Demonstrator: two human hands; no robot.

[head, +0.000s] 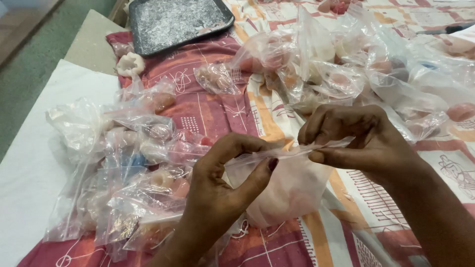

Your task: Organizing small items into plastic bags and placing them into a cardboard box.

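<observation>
Both hands pinch the top strip of a clear bag (292, 183), left hand (222, 183) and right hand (356, 143) closed on its ends, bag hanging below them; pressing evenly along the strip should seal it cleanly.

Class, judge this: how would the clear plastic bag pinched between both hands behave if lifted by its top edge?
The clear plastic bag looks thin and wrinkled, so probably floppy. It sags below the left hand and right hand, so its pale contents likely weigh it down. Glossy film may be slippery.
</observation>
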